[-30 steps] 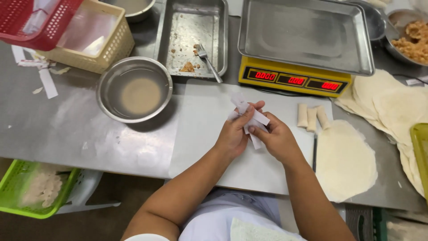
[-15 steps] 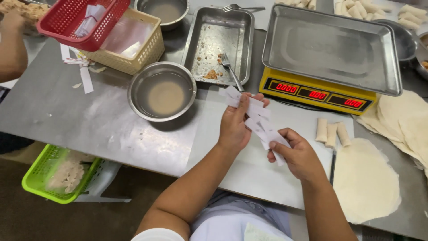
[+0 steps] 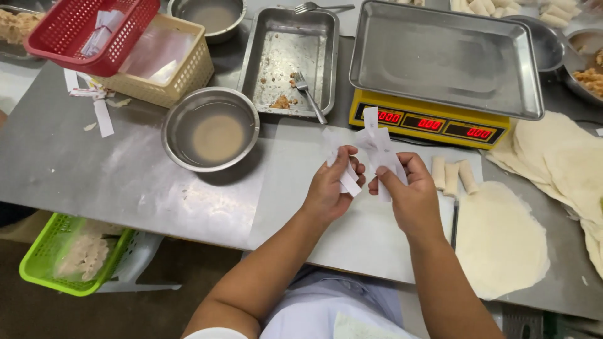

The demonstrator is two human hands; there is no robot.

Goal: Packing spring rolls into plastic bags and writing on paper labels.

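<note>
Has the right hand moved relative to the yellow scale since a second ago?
Yes. The right hand has drawn apart from the left hand, shifting rightward below the yellow scale with paper strips.

Both forearms extend from the near edge of the scene toward the far side, bare from the elbow down, and converge near the centre. The left hand [image 3: 330, 188] is raised with its back toward the camera, fingers curled and thumb pressed against the fingertips in a pinch. The right hand [image 3: 408, 194] sits just to the right of it at about the same height, wrist slightly bent, fingers likewise curled, thumb and forefinger closed in a pinch. The two hands are close together, with a narrow gap between them.
</note>
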